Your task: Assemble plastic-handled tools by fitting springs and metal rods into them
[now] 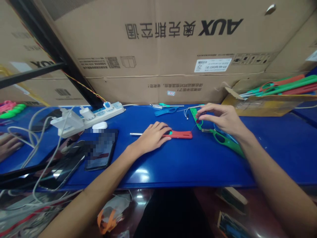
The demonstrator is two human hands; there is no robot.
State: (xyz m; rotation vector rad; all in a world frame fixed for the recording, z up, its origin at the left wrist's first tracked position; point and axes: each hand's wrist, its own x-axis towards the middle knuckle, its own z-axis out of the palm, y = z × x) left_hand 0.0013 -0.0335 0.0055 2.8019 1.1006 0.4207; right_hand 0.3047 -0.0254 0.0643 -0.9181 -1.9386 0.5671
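My left hand lies palm down on the blue table, fingers curled over a red plastic handle with a thin metal rod sticking out to the left. My right hand hovers further right, thumb and fingers pinched on a small dark piece at a green plastic part. A green scissor-like handle lies under my right wrist. A blue tool rests behind, near the cardboard wall.
A white power strip with chargers and cables sits at the left, beside a phone and a tablet. Large cardboard boxes wall off the back. An open box of red and green handles stands right. Another person's hand is far left.
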